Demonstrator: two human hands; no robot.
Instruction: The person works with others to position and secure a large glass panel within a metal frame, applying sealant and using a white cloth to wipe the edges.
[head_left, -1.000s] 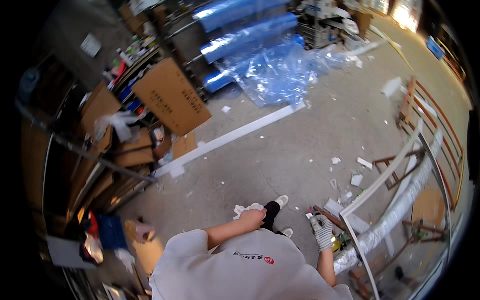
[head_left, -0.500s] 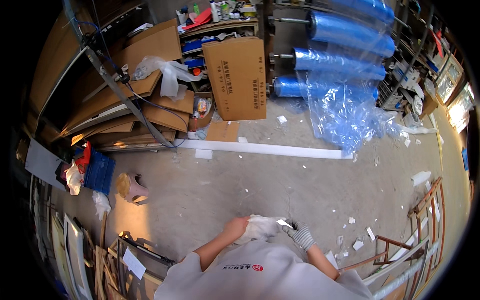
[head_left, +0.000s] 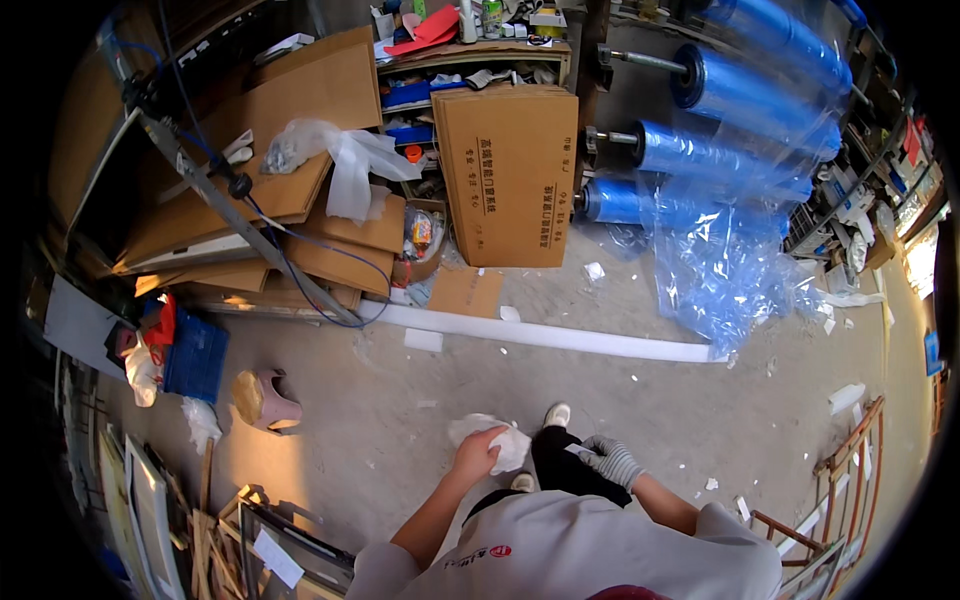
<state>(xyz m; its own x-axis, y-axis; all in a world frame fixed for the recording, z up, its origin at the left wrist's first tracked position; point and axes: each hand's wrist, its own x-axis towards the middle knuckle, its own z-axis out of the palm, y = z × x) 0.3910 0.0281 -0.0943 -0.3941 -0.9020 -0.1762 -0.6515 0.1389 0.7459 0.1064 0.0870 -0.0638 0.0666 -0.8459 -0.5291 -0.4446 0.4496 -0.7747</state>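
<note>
Bare, my left hand [head_left: 478, 455] closes on a crumpled white plastic bag [head_left: 512, 447], which hangs in front of my legs. A grey striped glove covers my right hand [head_left: 612, 462], which is held to the right, over my dark trousers [head_left: 557, 462]. Its fingers pinch a small flat white piece [head_left: 577, 451] whose exact kind is too small to make out. The two hands are apart, with one white shoe [head_left: 558, 413] showing between and beyond them.
A long white strip [head_left: 560, 333] lies across the floor ahead. Beyond it stand cardboard sheets [head_left: 510, 190] and rolls of blue film [head_left: 720, 150]. A stool [head_left: 268, 400] is on the left, a rusty metal frame [head_left: 850, 470] on the right. Scraps litter the floor.
My legs and shoes have come into view below my hands. The white bag now hangs lower in my left hand, and the hands are farther apart. The whole view has shifted and turned slightly.
</note>
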